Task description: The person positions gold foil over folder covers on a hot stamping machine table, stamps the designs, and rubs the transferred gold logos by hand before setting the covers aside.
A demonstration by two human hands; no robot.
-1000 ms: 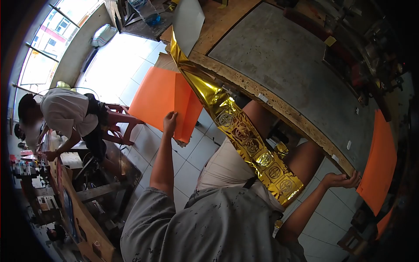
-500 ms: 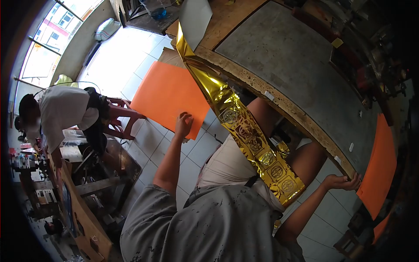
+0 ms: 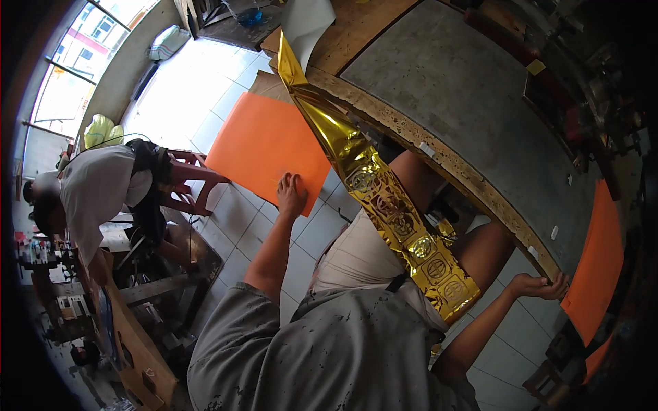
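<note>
An orange sheet [image 3: 267,140] lies flat on a stack beside the table, at left centre. My left hand [image 3: 292,194] rests on its near edge, fingers spread. At the table's right corner is my right hand [image 3: 540,286], palm up with fingers curled together beside another orange sheet [image 3: 595,264]; what the fingertips grip is hidden. Between my hands, a gold foil strip [image 3: 391,212] with stamped round emblems hangs from the table over my lap.
The grey-topped table [image 3: 466,89] has a rough wooden edge. A pale sheet [image 3: 306,31] lies near its left end. Another person [image 3: 103,185] bends over a workbench [image 3: 140,342] at left, near a red stool [image 3: 195,179]. Dark machinery stands at upper right.
The folded-over part of the left orange sheet has come down flat. My left hand has let go of it and now lies spread on it. The other person bends lower.
</note>
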